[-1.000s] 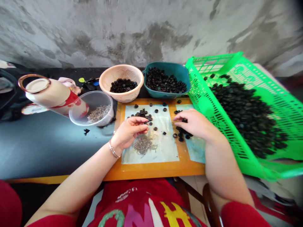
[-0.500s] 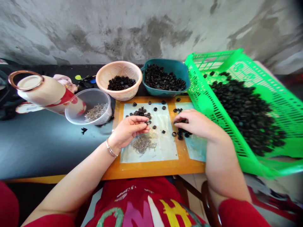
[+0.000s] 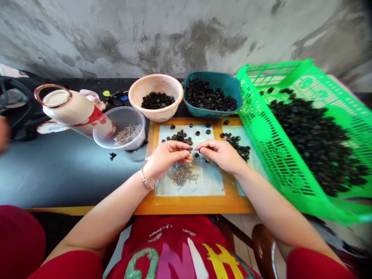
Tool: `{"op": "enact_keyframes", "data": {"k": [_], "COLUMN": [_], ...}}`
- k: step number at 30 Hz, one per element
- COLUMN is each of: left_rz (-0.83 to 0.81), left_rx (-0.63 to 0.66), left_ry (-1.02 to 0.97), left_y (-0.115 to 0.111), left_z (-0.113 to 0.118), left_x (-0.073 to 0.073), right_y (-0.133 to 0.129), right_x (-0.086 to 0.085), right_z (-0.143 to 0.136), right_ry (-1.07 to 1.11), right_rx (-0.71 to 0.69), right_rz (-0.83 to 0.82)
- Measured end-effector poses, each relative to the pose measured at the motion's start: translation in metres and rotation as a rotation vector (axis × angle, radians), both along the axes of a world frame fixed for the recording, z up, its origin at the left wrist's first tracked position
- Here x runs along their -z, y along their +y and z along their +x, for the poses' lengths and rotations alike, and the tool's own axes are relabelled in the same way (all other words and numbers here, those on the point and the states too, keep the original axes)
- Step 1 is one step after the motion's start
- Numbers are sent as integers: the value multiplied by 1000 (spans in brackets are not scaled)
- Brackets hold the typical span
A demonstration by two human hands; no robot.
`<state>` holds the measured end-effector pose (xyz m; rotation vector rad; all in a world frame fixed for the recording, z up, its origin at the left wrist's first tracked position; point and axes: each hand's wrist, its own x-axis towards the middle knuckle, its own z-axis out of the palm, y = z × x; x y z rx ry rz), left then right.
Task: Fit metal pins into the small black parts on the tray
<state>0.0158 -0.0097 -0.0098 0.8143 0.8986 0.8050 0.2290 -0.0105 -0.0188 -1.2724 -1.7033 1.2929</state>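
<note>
Two hands meet over the mat

Both hands pinch small parts: left hand (image 3: pixel 167 157) and right hand (image 3: pixel 222 155), fingertips nearly touching, above the pin pile (image 3: pixel 181 175) (near the worktop's front edge); black rings (image 3: pixel 178 136) lie behind.

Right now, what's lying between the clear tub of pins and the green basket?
In the head view, between clear tub and green basket: loose black rings on an orange board.

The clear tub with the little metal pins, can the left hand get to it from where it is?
Probably yes. The clear tub sits open-topped just left of the left hand, with only bare dark tabletop between them. The cream bottle lies behind it, not in the way.
</note>
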Motion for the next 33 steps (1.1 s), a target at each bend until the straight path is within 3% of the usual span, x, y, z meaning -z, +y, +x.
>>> {"op": "enact_keyframes", "data": {"k": [6, 10, 21, 33], "left_rz": [80, 101, 125, 146], "left_rx": [-20, -30, -62, -39], "left_ry": [29, 16, 8, 53], "left_y": [-1, -2, -9, -9], "left_z": [-1, -1, 1, 2], "left_x": [1, 0, -6, -7], "right_y": [-2, -2, -20, -25], "right_x": [5, 5, 0, 1], "right_z": [-8, -11, -21, -20], "right_ry": [501, 607, 183, 118], "right_rx": [53, 51, 194, 186], "right_rz": [-301, -376, 160, 233]}}
